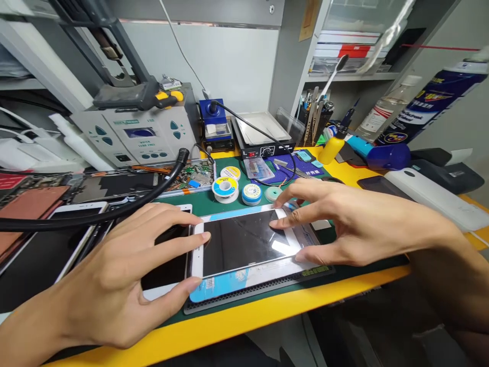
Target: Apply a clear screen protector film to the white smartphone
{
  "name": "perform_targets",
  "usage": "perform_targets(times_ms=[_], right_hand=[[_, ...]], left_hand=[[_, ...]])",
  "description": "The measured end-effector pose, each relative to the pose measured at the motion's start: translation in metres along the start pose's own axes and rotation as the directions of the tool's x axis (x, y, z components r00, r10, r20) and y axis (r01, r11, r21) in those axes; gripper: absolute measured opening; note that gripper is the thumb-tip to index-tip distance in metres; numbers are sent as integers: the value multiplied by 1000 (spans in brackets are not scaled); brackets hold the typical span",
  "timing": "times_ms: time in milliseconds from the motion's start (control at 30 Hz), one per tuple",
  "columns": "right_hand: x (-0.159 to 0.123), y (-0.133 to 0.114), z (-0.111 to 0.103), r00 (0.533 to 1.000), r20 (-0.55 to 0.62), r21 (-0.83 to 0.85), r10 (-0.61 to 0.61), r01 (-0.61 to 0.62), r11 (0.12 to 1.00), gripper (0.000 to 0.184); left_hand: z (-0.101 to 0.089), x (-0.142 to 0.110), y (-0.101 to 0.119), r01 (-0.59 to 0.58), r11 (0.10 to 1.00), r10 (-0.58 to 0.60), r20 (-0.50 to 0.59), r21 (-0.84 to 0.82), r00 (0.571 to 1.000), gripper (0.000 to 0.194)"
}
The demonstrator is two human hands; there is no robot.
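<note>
A white-framed smartphone (240, 242) lies face up, its black screen reflecting light near the right end. Under it is a blue-and-white card or box (221, 289), resting on a dark perforated pad. My left hand (133, 265) grips the phone's left end, thumb at the near corner, one fingertip on the glass and another at the far corner. At the right end, my right hand (351, 219) holds the phone with its thumb on the near edge, one fingertip pressed on the screen and others at the far edge. A second white phone (164, 260) sits partly hidden behind my left hand.
A grey rework station (133, 135) stands at back left; its black hose (145, 206) arches over the phones. Solder spools (225, 188) and a small round tin (251, 194) sit behind the phone. Further right are a yellow bottle (331, 149) and a white device (431, 196).
</note>
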State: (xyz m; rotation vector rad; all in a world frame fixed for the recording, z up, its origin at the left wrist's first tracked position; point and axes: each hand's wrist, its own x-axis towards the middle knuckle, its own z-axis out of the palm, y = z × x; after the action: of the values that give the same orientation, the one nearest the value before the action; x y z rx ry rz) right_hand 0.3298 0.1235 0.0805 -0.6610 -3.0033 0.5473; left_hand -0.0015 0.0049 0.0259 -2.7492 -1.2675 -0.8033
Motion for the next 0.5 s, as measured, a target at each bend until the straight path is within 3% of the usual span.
perform_targets(times_ms=[167, 500], right_hand=[[4, -6, 2, 997, -30, 12, 66, -66, 998, 42], [3, -4, 11, 996, -37, -20, 77, -78, 997, 39]], left_hand=[[-1, 1, -1, -16, 1000, 15, -27, -14, 1000, 48], [-3, 3, -2, -60, 998, 59, -22, -21, 998, 45]])
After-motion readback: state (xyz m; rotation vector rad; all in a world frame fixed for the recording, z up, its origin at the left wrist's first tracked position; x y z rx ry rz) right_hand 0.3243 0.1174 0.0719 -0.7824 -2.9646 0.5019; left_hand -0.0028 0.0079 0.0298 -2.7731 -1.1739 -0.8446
